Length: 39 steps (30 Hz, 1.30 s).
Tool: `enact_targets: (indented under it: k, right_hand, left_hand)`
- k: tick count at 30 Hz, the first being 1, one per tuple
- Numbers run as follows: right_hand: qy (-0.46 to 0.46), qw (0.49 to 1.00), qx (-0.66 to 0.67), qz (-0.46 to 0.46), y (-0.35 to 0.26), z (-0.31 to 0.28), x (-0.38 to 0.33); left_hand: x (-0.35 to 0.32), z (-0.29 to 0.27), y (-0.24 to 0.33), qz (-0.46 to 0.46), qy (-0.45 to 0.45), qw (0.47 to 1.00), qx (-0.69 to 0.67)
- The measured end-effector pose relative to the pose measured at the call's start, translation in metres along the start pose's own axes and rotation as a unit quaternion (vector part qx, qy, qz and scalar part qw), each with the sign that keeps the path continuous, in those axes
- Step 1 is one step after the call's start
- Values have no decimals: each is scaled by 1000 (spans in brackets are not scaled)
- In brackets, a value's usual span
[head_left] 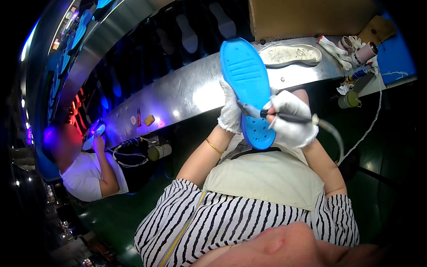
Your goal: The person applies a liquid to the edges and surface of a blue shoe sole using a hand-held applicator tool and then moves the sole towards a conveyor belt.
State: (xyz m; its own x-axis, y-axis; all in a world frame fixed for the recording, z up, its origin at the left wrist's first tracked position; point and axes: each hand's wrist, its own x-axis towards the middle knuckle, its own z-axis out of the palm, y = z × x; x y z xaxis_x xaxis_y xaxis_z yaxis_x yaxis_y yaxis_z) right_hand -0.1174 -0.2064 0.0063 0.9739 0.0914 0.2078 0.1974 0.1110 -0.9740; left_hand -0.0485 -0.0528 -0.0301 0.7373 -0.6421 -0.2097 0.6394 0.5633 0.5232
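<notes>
Fingers [284, 116] of gloved right hand [291, 120] pinch brush tool [284, 117] against blue shoe sole [249, 84]; left hand [230, 112] clasps sole's left edge, upright above lap, near steel worktop [187, 91]; white sole [290, 54] far right

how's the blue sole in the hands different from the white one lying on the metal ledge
The blue sole is bright blue and looks clean; the white sole is off-white and speckled with dirt. The blue sole is held up on end by the left hand, with the right hand holding a brush to it; the white sole lies flat on the metal ledge, untouched. Both are shoe-sole shaped.
</notes>
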Motion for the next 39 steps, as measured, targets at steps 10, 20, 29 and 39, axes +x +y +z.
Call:
enact_targets:
  k: [10, 20, 29, 39]
  right_hand:
    - [-35, 984, -99, -144, -10, 2, 20]
    - [10, 994, 97, 44, 10, -9, 19]
    - [0, 983, 138, 124, 17, -13, 21]
    - [-84, 981, -90, 152, -5, -17, 41]
  left_hand:
    - [33, -7, 28, 166, -82, 978, -96]
    - [49, -4, 62, 282, -192, 939, -35]
    - [48, 3, 77, 232, -281, 931, -25]
    - [52, 10, 96, 205, -200, 918, 276]
